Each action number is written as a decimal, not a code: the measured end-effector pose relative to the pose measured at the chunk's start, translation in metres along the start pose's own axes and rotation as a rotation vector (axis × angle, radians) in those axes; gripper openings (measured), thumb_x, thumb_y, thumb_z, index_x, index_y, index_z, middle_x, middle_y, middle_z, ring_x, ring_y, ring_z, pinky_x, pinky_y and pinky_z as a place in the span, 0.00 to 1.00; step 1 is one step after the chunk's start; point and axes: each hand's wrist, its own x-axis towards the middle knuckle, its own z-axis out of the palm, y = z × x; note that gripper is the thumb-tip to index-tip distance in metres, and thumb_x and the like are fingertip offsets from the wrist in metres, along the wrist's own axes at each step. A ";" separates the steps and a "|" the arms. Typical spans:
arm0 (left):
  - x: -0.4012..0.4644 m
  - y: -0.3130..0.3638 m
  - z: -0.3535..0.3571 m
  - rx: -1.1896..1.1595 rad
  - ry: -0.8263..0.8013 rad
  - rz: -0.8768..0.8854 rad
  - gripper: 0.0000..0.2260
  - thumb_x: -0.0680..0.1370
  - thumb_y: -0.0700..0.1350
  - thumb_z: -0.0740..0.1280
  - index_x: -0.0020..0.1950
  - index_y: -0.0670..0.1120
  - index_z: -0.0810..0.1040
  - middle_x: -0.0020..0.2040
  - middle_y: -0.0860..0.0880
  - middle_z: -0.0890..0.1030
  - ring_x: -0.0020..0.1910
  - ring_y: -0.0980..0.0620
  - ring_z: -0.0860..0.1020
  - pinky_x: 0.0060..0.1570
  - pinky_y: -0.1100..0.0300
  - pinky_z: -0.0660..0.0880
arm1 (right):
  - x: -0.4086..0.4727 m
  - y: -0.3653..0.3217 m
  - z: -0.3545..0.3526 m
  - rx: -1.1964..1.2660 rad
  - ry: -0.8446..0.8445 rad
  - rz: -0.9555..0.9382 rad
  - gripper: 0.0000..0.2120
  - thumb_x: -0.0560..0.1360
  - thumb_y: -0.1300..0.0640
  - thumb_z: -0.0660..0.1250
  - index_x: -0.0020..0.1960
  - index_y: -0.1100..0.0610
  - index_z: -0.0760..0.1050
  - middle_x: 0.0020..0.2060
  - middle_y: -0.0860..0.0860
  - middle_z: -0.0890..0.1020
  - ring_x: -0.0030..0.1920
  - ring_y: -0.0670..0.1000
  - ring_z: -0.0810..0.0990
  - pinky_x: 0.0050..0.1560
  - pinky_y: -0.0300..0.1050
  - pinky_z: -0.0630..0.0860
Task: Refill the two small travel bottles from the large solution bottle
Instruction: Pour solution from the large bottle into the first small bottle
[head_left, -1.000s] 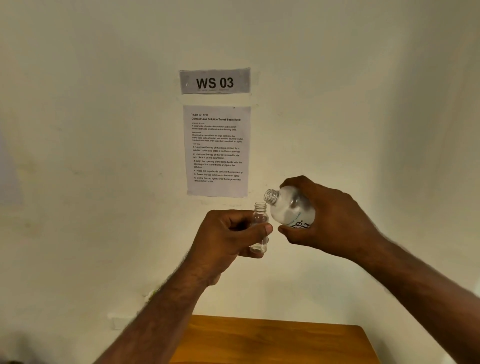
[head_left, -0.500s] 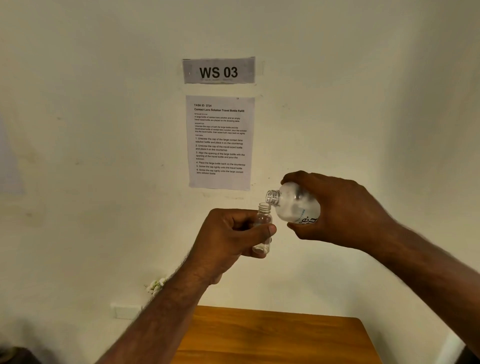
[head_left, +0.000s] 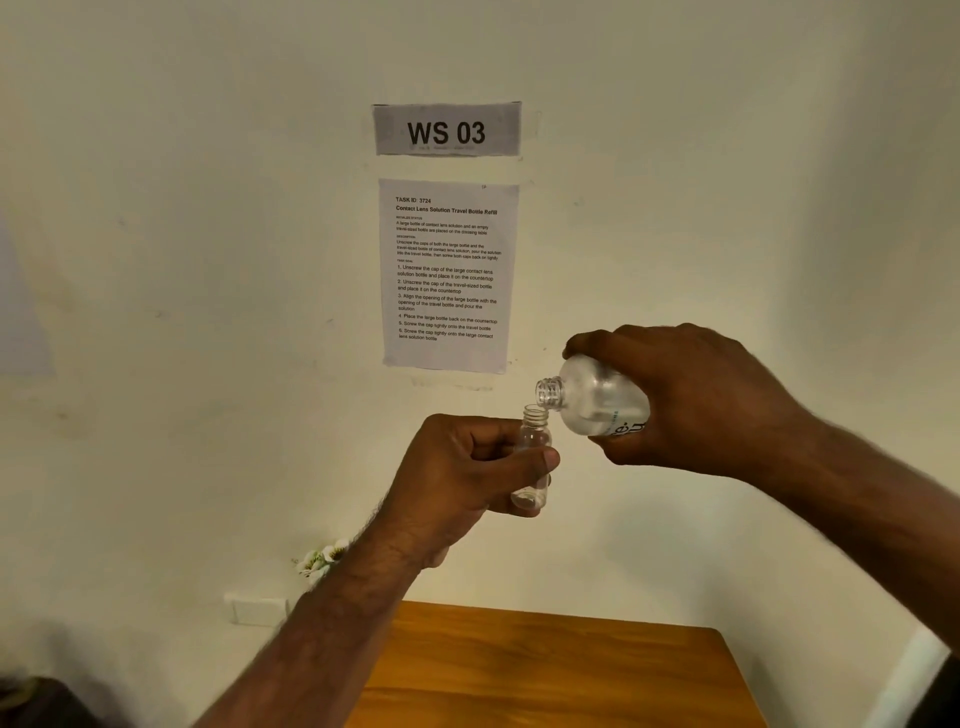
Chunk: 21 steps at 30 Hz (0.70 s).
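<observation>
Behind the hands stood a pale wall (head_left: 156, 260) with a sign (head_left: 447, 130) reading "WS 03" and a printed sheet (head_left: 449, 275) under it. Below was a wooden worktop (head_left: 561, 670). The left hand (head_left: 462, 473) grasped a small bottle (head_left: 532, 457) upright, fingers curled around it. The right hand (head_left: 696, 400) gripped the large bottle (head_left: 597, 402), tilted with its open neck just above the small bottle's mouth. Both bottles were in the air, above the worktop.

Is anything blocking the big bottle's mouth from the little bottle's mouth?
Nothing visible. Both are uncapped, and the large solution bottle, tilted in the right hand, has its neck just above the travel bottle in the left hand.
</observation>
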 end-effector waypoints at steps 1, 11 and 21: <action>0.000 -0.001 -0.001 0.003 0.001 -0.002 0.06 0.74 0.37 0.75 0.51 0.40 0.87 0.45 0.33 0.85 0.41 0.40 0.85 0.36 0.54 0.84 | 0.001 0.000 0.000 -0.003 -0.002 -0.006 0.32 0.62 0.42 0.72 0.65 0.38 0.68 0.46 0.40 0.80 0.43 0.50 0.79 0.40 0.42 0.67; 0.001 -0.001 -0.004 0.010 0.002 -0.012 0.07 0.74 0.37 0.75 0.52 0.39 0.87 0.46 0.34 0.86 0.44 0.38 0.86 0.36 0.55 0.83 | 0.008 0.001 0.000 -0.050 -0.008 -0.055 0.33 0.62 0.42 0.71 0.66 0.39 0.68 0.47 0.41 0.80 0.44 0.51 0.79 0.42 0.43 0.69; 0.003 -0.002 -0.006 0.028 0.007 -0.016 0.09 0.74 0.38 0.75 0.54 0.39 0.86 0.45 0.37 0.87 0.44 0.40 0.87 0.37 0.53 0.84 | 0.011 0.003 -0.002 -0.063 0.009 -0.087 0.34 0.61 0.42 0.71 0.66 0.40 0.68 0.46 0.42 0.80 0.43 0.52 0.79 0.43 0.46 0.75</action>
